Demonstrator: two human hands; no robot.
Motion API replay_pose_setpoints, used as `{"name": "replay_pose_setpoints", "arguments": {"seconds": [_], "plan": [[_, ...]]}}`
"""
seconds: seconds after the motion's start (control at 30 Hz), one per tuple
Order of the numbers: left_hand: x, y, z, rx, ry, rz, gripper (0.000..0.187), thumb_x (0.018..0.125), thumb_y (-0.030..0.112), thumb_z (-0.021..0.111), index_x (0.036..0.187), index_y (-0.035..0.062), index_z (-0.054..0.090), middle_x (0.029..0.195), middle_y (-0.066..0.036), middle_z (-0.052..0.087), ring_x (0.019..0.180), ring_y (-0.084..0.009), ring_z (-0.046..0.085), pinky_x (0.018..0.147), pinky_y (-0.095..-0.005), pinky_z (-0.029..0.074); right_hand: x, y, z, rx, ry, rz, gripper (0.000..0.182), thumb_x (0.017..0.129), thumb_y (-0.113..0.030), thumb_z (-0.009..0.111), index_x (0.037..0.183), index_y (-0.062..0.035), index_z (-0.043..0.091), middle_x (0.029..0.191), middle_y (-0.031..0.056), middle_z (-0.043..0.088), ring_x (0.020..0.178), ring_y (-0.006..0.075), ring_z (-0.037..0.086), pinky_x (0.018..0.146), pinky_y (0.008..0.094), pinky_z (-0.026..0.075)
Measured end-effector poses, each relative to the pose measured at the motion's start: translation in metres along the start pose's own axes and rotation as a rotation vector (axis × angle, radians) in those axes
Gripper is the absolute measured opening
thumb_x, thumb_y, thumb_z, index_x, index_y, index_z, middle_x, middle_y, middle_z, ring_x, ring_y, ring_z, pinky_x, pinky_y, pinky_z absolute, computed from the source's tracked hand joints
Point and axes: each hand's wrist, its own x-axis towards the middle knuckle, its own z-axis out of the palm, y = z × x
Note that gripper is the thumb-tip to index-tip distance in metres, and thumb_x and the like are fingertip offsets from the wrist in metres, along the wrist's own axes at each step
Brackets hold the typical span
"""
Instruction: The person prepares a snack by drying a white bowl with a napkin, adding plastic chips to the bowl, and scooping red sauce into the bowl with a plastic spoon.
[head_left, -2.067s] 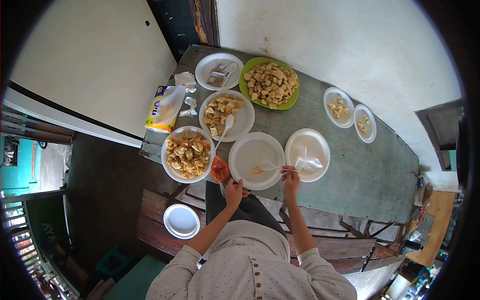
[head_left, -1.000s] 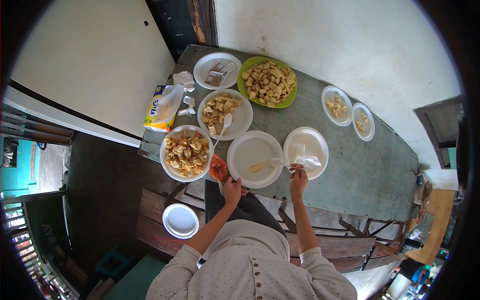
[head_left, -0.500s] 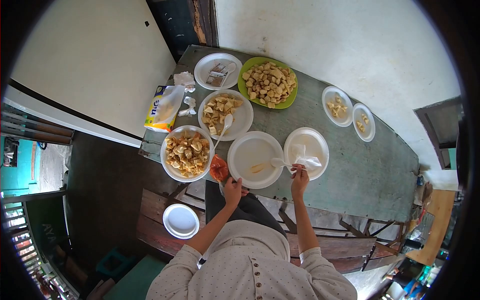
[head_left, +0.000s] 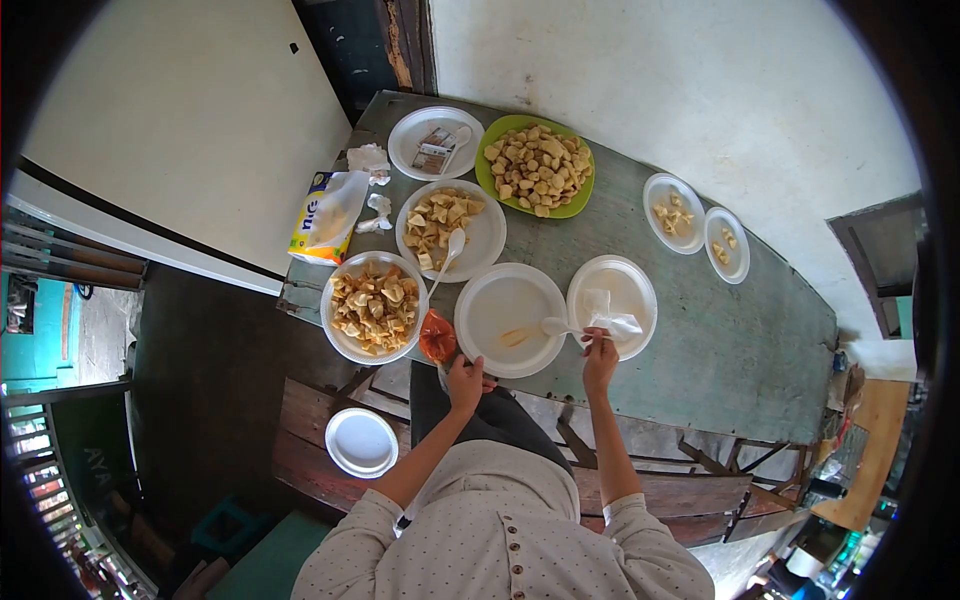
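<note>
A white plate with a small orange-brown smear lies at the near edge of the table. My left hand is closed at its lower left rim, thumb against the edge. In my right hand is the handle of a white plastic spoon, its bowl over the plate's right side. Just beyond that hand, a second white plate carries a crumpled clear plastic bag. A bag of red-orange sauce sits left of the smeared plate.
Fried pieces fill a white plate at left, another plate with a spoon, and a green plate. Two small plates stand by the wall. A tissue pack lies far left. White plates rest on the bench.
The smear on the plate looks a little wider and more spread. The spoon has shifted only slightly, and my left hand stays at the rim.
</note>
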Motion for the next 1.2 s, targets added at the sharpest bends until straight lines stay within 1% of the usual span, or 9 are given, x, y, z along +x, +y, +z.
{"name": "replay_pose_setpoints", "arguments": {"seconds": [0.1,0.2,0.37,0.63,0.77,0.9,0.97,1.03,1.2], "plan": [[-0.001,0.000,0.001,-0.011,-0.001,0.006,0.021,0.088,0.017,0.049,0.096,-0.0022,0.045,0.065,-0.011,0.061,0.047,-0.0167,0.061,0.039,-0.0226,0.048,0.001,-0.005,0.001,0.016,0.026,-0.019,0.029,0.092,-0.022,0.041,0.083,-0.0010,0.059,0.067,0.0031,0.056,0.051,0.0062,0.043,0.047,0.0201,0.035],[-0.002,0.003,0.001,-0.004,0.000,0.008,0.021,0.088,0.017,0.049,0.096,-0.0024,0.045,0.065,-0.011,0.061,0.047,-0.0167,0.060,0.039,-0.0226,0.048,-0.016,-0.008,0.020,0.044,-0.071,0.048,0.030,0.092,-0.023,0.041,0.084,-0.0008,0.059,0.068,0.0032,0.055,0.051,0.0064,0.044,0.047,0.0199,0.036],[-0.002,0.004,0.001,0.012,-0.007,-0.004,0.021,0.088,0.017,0.049,0.096,-0.0025,0.045,0.065,-0.011,0.061,0.048,-0.0168,0.061,0.039,-0.0226,0.048,-0.032,-0.009,0.037,0.072,-0.175,0.028,0.030,0.092,-0.022,0.041,0.082,-0.0001,0.059,0.069,0.0042,0.056,0.052,0.0070,0.046,0.047,0.0201,0.036],[-0.001,0.002,0.001,0.004,0.002,0.013,0.021,0.088,0.017,0.049,0.096,-0.0019,0.045,0.066,-0.011,0.062,0.048,-0.0172,0.061,0.040,-0.0221,0.049,0.002,-0.004,0.001,0.013,0.060,-0.012,0.030,0.092,-0.021,0.040,0.082,-0.0003,0.059,0.069,0.0044,0.057,0.052,0.0066,0.045,0.047,0.0201,0.037],[-0.001,0.000,0.001,0.009,0.003,0.017,0.021,0.088,0.017,0.049,0.096,-0.0019,0.045,0.066,-0.011,0.062,0.049,-0.0173,0.061,0.040,-0.0222,0.049,-0.017,-0.009,0.020,0.061,-0.031,0.092,0.030,0.093,-0.022,0.040,0.083,-0.0002,0.058,0.070,0.0047,0.057,0.052,0.0060,0.044,0.047,0.0196,0.037],[0.000,0.000,0.001,-0.005,0.001,-0.004,0.022,0.088,0.018,0.049,0.097,-0.0021,0.045,0.067,-0.011,0.062,0.049,-0.0174,0.061,0.039,-0.0225,0.049,-0.034,-0.003,0.037,0.073,-0.168,0.042,0.029,0.092,-0.022,0.041,0.082,-0.0002,0.058,0.069,0.0040,0.056,0.052,0.0063,0.045,0.048,0.0194,0.037],[-0.001,0.001,0.001,-0.013,-0.001,-0.005,0.022,0.088,0.018,0.049,0.097,-0.0022,0.045,0.067,-0.011,0.062,0.049,-0.0175,0.061,0.039,-0.0227,0.048,-0.030,-0.003,0.032,0.036,-0.144,0.036,0.029,0.092,-0.021,0.041,0.083,-0.0002,0.059,0.068,0.0039,0.056,0.052,0.0062,0.045,0.047,0.0195,0.037],[-0.002,0.003,0.001,0.009,0.000,0.002,0.023,0.088,0.018,0.049,0.098,-0.0026,0.045,0.067,-0.011,0.061,0.049,-0.0176,0.061,0.039,-0.0228,0.048,-0.019,-0.002,0.020,0.002,-0.002,0.045,0.026,0.090,-0.018,0.041,0.083,-0.0015,0.060,0.066,0.0054,0.057,0.049,0.0096,0.047,0.047,0.0241,0.038],[0.000,-0.002,0.001,-0.014,0.004,0.008,0.023,0.088,0.019,0.049,0.098,-0.0022,0.045,0.067,-0.011,0.061,0.049,-0.0175,0.061,0.039,-0.0229,0.048,-0.004,-0.008,0.005,-0.017,0.051,-0.012,0.029,0.092,-0.021,0.041,0.084,-0.0009,0.059,0.067,0.0032,0.056,0.050,0.0058,0.044,0.046,0.0197,0.036]]}}
